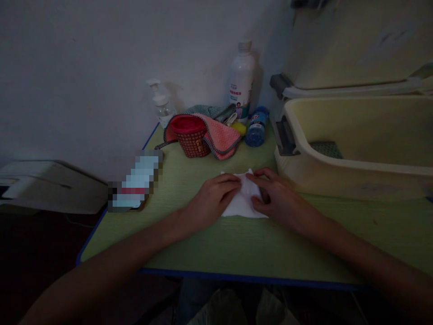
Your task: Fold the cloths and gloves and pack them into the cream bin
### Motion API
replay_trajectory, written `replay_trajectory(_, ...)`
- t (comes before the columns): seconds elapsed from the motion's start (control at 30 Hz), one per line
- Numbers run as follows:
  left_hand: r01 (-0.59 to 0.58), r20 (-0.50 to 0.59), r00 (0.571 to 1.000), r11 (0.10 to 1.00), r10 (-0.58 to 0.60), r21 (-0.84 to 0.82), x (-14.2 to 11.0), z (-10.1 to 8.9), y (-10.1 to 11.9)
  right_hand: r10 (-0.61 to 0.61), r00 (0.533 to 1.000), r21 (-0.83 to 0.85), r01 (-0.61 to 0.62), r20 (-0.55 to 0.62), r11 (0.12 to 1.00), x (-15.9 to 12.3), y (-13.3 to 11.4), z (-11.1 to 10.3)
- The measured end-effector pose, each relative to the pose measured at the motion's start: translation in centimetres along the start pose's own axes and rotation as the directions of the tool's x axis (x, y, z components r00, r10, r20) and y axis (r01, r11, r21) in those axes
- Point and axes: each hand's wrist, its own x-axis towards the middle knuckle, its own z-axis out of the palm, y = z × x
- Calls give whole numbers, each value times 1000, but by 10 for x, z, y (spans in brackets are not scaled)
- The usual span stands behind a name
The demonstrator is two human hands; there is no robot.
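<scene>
A white tissue [242, 205] lies spread on the green tabletop [216, 250], slightly creased between my two hands. My left hand [214, 196] is closed at its left side, the fingers pressed together over the tissue and the thumb tucked near them. From the right, my right hand [279, 198] grips the tissue's upper right part, with index finger and thumb bent onto it. Whether the tissue is one layer or folded, I cannot tell.
Behind stand a red woven-pattern cup [192, 142], a pink cloth [221, 135], a pump bottle [162, 106], a white bottle [241, 76] and a blue bottle [256, 128]. A cream storage box [324, 178] with raised lid is right. A blurred phone [137, 183] lies left.
</scene>
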Motion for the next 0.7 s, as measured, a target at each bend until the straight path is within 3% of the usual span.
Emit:
replay_trajectory(0.1, 53, 66, 996, 997, -56, 47, -2, 2, 7, -13, 1000, 39, 12, 7, 999, 0, 0, -1)
replay_trajectory(0.3, -82, 269, 963, 965, 13, 249, -7, 7, 6, -79, 996, 7, 79, -46, 997, -2, 5, -1)
replay_trajectory(0.47, -124, 416, 909, 955, 1, 269, -9, 0, 2, -108, 993, -101, 103, -44, 989, -4, 7, -3)
replay_trajectory(0.6, -115, 459, 888, 964, -8, 241, -8, -4, -1, -153, 983, -182, 133, -103, 974, -6, 8, -5)
replay_trajectory(0.7, -107, 461, 887, 970, -5, 217, -8, -4, -1, -284, 949, -149, 264, -135, 953, -8, 8, -5)
